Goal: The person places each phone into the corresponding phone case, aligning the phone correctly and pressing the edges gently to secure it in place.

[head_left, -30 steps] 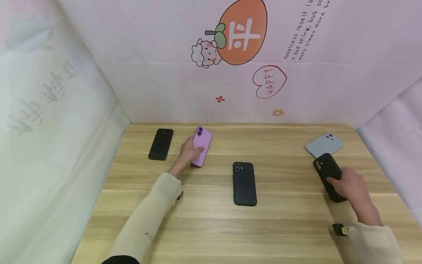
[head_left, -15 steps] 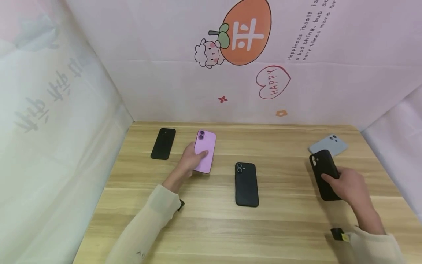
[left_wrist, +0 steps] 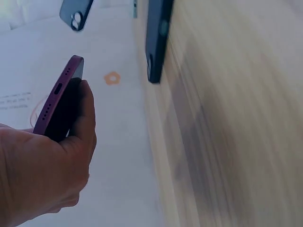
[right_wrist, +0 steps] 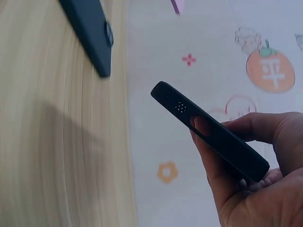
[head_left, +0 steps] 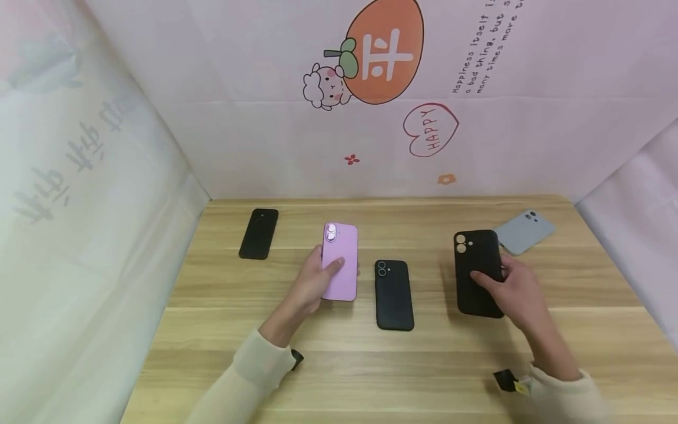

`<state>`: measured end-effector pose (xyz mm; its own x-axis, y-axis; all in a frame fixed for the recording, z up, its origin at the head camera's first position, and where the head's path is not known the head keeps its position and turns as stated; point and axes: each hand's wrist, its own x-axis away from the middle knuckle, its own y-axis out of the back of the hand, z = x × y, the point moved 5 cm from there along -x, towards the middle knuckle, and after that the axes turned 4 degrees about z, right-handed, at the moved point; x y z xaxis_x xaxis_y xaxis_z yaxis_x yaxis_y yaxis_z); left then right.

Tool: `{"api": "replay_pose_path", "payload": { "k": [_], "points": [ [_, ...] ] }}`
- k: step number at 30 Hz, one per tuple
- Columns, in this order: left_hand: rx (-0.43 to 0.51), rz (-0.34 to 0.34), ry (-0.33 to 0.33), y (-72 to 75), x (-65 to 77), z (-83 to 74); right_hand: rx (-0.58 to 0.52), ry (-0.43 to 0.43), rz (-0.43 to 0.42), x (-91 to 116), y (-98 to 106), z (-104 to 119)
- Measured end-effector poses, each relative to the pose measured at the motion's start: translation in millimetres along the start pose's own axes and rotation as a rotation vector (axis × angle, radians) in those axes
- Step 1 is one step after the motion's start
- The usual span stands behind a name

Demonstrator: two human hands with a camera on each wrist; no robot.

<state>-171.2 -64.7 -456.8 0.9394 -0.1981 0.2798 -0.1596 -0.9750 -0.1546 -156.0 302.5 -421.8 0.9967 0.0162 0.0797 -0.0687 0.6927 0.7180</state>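
My left hand [head_left: 312,281] grips a purple phone [head_left: 341,268] by its sides, thumb across the back; it is raised off the table. In the left wrist view the bottom edge of the purple phone [left_wrist: 59,92] shows its port. My right hand [head_left: 516,287] holds a black phone case [head_left: 477,259] up, thumb on its back. Table colour shows through the camera holes. In the right wrist view a finger is visible through the bottom cutout of the black phone case [right_wrist: 227,142]. Between the hands a dark phone [head_left: 394,297] lies flat on the table, camera end away from me.
A black phone [head_left: 258,234] lies at the back left of the wooden table [head_left: 349,377]. A light blue phone [head_left: 527,231] lies at the back right, partly behind the black case. White printed cloth [head_left: 254,135] walls the back and both sides.
My left hand has lifted the purple phone and brought it nearer and slightly right. My right hand has carried the black phone case left, away from the light blue phone, and turned it more upright.
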Motion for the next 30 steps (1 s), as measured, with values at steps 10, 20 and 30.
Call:
{"api": "replay_pose_path", "payload": {
  "k": [10,20,30],
  "points": [
    [0.036,0.017,-0.009,-20.2,18.7,0.7,-0.175,0.013,0.039,12.0,-27.0,40.6],
    [0.092,0.062,-0.024,-31.4,30.3,8.3,-0.243,0.074,0.051,24.5,-47.4,70.7],
    [0.168,0.116,-0.019,-45.5,39.7,15.0,-0.318,0.084,0.081,33.0,-58.9,89.8]
  ]
}}
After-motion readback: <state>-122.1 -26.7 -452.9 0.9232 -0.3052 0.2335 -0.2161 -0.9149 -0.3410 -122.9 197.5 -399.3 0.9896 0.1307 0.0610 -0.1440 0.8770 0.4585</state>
